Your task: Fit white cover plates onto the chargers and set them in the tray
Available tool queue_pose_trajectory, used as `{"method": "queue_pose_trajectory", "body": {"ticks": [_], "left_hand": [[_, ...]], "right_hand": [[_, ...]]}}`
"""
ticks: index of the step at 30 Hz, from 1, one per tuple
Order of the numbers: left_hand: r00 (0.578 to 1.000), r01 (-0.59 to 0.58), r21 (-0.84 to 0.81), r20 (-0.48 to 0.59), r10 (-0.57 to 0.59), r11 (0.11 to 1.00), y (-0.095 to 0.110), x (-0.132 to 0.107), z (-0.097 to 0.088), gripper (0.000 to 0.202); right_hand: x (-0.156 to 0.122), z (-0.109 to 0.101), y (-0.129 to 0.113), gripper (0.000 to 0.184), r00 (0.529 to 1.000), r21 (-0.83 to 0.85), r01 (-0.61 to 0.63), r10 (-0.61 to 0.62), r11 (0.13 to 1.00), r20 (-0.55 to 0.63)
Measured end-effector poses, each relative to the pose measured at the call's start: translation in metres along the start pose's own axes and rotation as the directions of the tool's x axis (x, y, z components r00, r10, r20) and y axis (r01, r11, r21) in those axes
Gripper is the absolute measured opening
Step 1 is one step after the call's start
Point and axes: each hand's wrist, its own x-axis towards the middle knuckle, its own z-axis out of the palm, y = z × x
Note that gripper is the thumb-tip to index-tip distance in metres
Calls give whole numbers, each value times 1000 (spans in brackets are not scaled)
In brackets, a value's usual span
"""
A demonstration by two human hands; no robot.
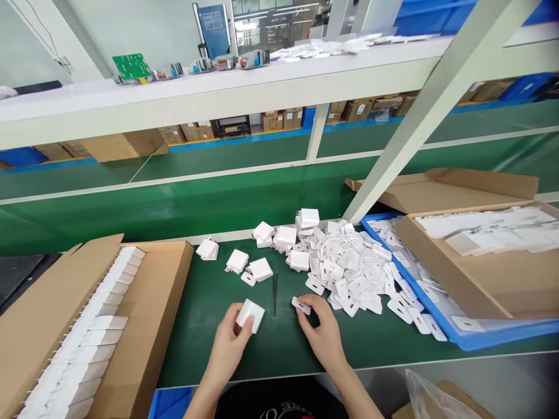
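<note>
My left hand [227,343] is closed around a white charger body [250,315], held just above the green mat. My right hand [321,329] pinches a small white plastic cover plate [301,305] at its fingertips. Black tweezers [275,293] lie on the mat between the two hands. Behind them sit several loose white charger bodies [261,269] and a heap of white cover plates [349,267].
An open cardboard box [144,326] at the left holds rows of white chargers [87,343]. A blue tray [480,337] at the right carries more plates under a cardboard box [502,279]. A green conveyor [218,198] and a white frame post [419,122] stand behind.
</note>
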Motion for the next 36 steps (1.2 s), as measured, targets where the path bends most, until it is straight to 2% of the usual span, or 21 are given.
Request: {"method": "queue_pose_trajectory", "body": {"ticks": [2, 3, 5, 6, 7, 8, 11, 12, 13, 15, 17, 21, 26, 29, 32, 34, 36], "left_hand": [[979, -73, 117, -182, 94, 990, 2, -5, -13, 48], [948, -110, 159, -280, 152, 981, 3, -9, -20, 47], [837, -193, 231, -469, 283, 954, 2, -15, -28, 46], [774, -229, 277, -530, 348, 933, -1, -16, -29, 46], [740, -247, 328, -544, 395, 912, -4, -16, -28, 46], [755, -236, 385, -506, 418, 892, -8, -14, -25, 45], [910, -148, 548, -250, 330, 823, -20, -6, -13, 39], [938, -134, 575, -189, 290, 807, -22, -4, -9, 36], [944, -137, 584, -167, 284, 800, -24, -3, -7, 33], [922, -169, 581, -193, 336, 796, -24, -5, -5, 30], [917, -152, 607, -209, 341, 780, -21, -5, -7, 29], [961, -28, 637, -195, 195, 770, -17, 2, -14, 29], [980, 1, 465, -178, 92, 885, -16, 5, -22, 38], [986, -13, 354, -150, 70, 935, -10, 1, -24, 49], [994, 5, 183, -108, 15, 983, 1, -1, -24, 58], [997, 8, 145, -74, 3, 989, 6, -2, -22, 61], [998, 3, 168, -58, 7, 986, 9, -3, -19, 63]], "right_hand": [[-1, 0, 2, 12, 1000, 17, -28, 28, 999, 3], [0, 0, 1, 12, 999, 19, -35, 34, 999, 8], [1, 0, -1, 12, 999, 20, -38, 37, 999, 19], [2, 0, -1, 12, 999, 21, -39, 39, 999, 21], [2, 0, -2, 12, 999, 22, -41, 41, 999, 20], [2, -1, -2, 12, 999, 22, -44, 44, 999, 19], [2, -1, -2, 12, 998, 19, -58, 58, 998, 16], [2, -1, -2, 12, 998, 13, -61, 61, 998, 17], [2, -1, -3, 12, 998, 6, -59, 59, 998, 21], [2, -2, -3, 12, 998, -7, -46, 46, 999, 32], [3, -1, -3, 12, 999, -15, -30, 31, 999, 41], [3, 3, 0, 11, 999, -36, -32, 33, 999, 22], [3, 6, -7, 27, 999, -218, 34, -41, 975, -27], [3, 8, -21, 46, 983, -202, 165, -143, 966, 115], [6, 13, -39, 64, 922, -138, 283, -230, 949, 312], [9, 17, -47, 66, 886, -117, 342, -278, 932, 371], [12, 21, -52, 56, 873, -102, 397, -341, 912, 347]]}}
